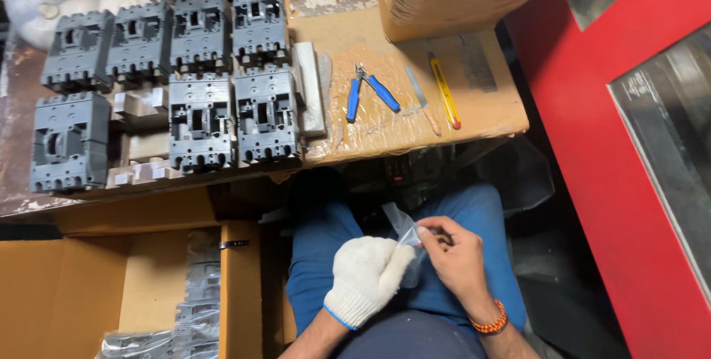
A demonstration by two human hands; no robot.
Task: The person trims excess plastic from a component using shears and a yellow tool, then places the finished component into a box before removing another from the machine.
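Cluttered desk (415, 118) with grey breakers (200, 118) up far; down near, gloved left hand (366, 277) and bare right hand (455, 255) both pinching a small clear bag (404, 227).

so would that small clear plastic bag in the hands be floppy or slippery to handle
Probably floppy: the small clear plastic bag crumples between the gloved left hand and bare right hand. Likely very light, as fingertips alone pinch it. Its glossy film may slip.
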